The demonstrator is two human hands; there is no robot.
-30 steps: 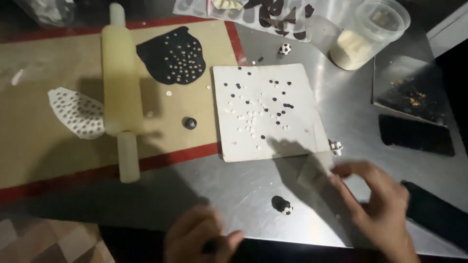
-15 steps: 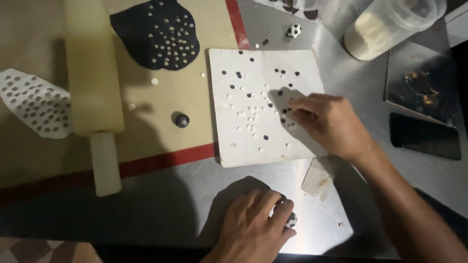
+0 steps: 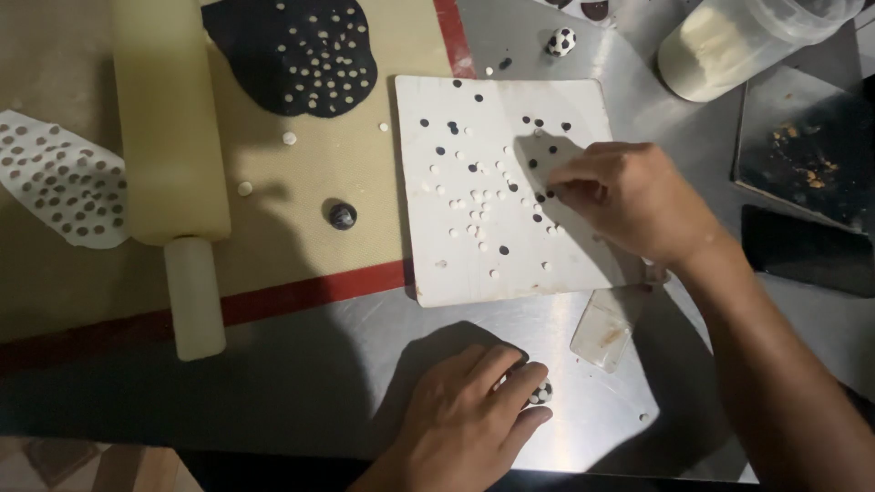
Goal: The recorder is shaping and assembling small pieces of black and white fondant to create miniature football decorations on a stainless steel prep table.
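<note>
Meanwhile, the left hand is pinching a small black-and-white ball against the steel table, only partly spotted (being round, it is showing no long axis). Up and to its right, the right hand is closing its fingertips on the white board, where many loose dots are lying unused.

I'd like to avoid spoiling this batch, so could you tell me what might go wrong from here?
The right hand picks among tiny loose dots on the white board; its wrist could sweep some off. The left hand pinches a small black-and-white ball and might squash it. The rolling pin could roll onto the dotted black sheet.
</note>
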